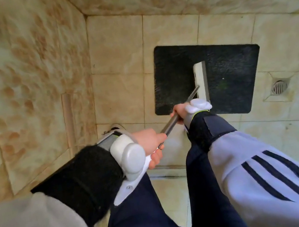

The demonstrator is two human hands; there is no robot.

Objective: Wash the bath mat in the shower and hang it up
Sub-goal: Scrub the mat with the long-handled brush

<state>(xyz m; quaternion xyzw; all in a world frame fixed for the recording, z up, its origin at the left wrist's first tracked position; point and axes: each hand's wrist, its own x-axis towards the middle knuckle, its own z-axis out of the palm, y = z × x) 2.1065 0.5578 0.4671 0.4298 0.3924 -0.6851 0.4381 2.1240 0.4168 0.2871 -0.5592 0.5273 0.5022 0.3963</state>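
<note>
Head view, looking straight down into a tiled shower corner. The black bath mat (232, 71) lies flat on the beige tiled floor (116, 63), ahead of the person and below both hands, its long side running left to right. A round drain (279, 87) sits in the floor just beside the mat's right edge.

Both hands hold one slanted metal handle (170, 122). The left hand (149, 140) is nearer the body, its fingers curled round the handle's upper end, short of the mat's near edge. The right hand (180, 113) grips the handle further down, over the mat's near edge. The handle ends in a long white head (201, 77) that rests on the mat near its middle; whether it is a brush or a wiper cannot be told.

Each wrist carries a white device (130, 156) on a dark strap. Dark trousers (141, 213) show below the arms. A patterned tiled wall (29, 74) rises at the left.
</note>
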